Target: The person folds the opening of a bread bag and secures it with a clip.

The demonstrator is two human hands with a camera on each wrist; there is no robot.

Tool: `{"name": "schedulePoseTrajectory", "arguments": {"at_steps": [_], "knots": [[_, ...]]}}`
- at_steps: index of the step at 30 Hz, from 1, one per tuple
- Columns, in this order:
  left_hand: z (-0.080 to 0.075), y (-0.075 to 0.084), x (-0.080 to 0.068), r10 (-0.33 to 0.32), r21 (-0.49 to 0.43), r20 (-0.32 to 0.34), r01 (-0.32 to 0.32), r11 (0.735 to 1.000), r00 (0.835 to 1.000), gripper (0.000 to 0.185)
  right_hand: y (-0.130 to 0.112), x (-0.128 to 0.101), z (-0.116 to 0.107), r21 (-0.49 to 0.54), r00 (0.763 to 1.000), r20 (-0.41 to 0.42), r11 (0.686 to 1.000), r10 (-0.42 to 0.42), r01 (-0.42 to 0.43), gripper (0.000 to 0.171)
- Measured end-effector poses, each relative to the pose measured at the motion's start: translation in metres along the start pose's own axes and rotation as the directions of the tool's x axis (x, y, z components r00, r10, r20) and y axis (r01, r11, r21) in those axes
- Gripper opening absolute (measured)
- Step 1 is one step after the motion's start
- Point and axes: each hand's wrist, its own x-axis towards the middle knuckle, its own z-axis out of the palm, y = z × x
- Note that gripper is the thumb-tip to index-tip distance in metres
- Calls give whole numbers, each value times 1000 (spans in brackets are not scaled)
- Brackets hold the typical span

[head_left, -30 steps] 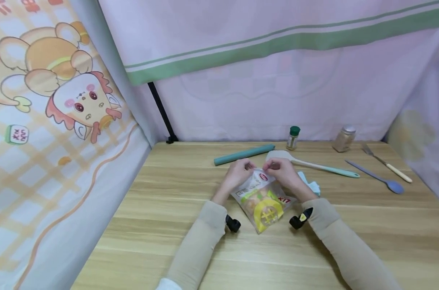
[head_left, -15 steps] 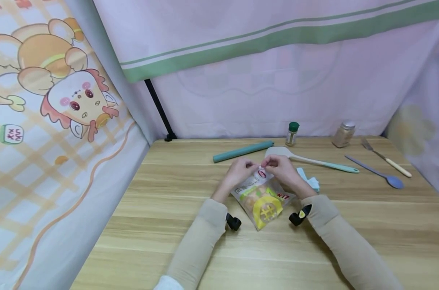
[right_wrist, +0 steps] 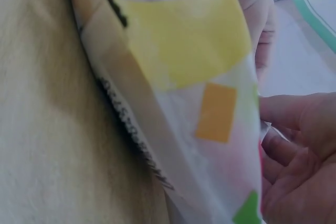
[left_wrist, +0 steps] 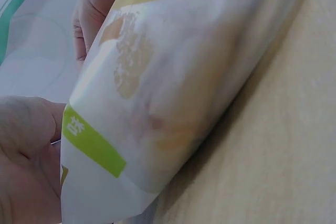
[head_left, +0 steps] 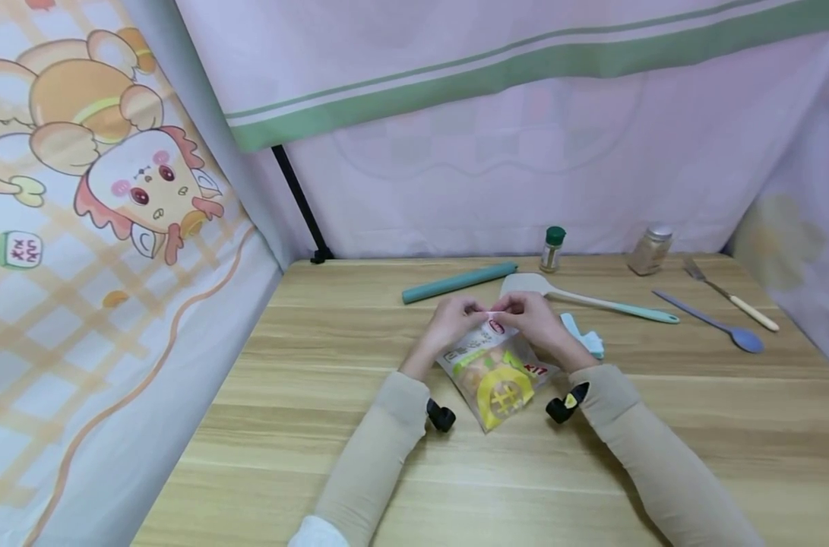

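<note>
A clear plastic food bag (head_left: 504, 391) with yellow and green print leans over the table, its top corner raised and pale yellowish pieces inside. My left hand (head_left: 451, 320) pinches the top edge of the bag from the left. From the right, my right hand (head_left: 536, 323) pinches the same edge, the fingertips of both hands almost meeting there. In the left wrist view the bag (left_wrist: 157, 87) covers part of the left hand (left_wrist: 26, 156). Thumb and fingers of the right hand (right_wrist: 299, 156) are at the bag's edge in the right wrist view.
Behind the hands lie a teal rolled stick (head_left: 458, 283), a spatula (head_left: 592, 301) and a light blue cloth-like piece (head_left: 583, 338). Farther right are a blue spoon (head_left: 711, 323) and a fork (head_left: 732, 296). A green-capped bottle (head_left: 552, 249) and a glass jar (head_left: 651, 251) stand at the back.
My two hands have drawn closer together along the bag's top edge, closing the small gap between their fingertips. The head view has tilted slightly; the bag stays in place.
</note>
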Motion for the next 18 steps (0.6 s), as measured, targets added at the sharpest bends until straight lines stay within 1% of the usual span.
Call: {"name": "schedulePoseTrajectory", "arguments": {"at_steps": [7,14,18], "knots": [[-1,-2,0,-16,-64,-23,14,998,1000,10,1,1,-2,33,999,35,999,1,-2,8],[0,-1,-1,-41,-85,-11,40,996,999,8,1,0,-6,38,998,55,999,-10,8,8],[0,1,-2,-41,-93,-14,40,995,999,9,3,1,-6,34,998,56,999,-18,16,9]]}}
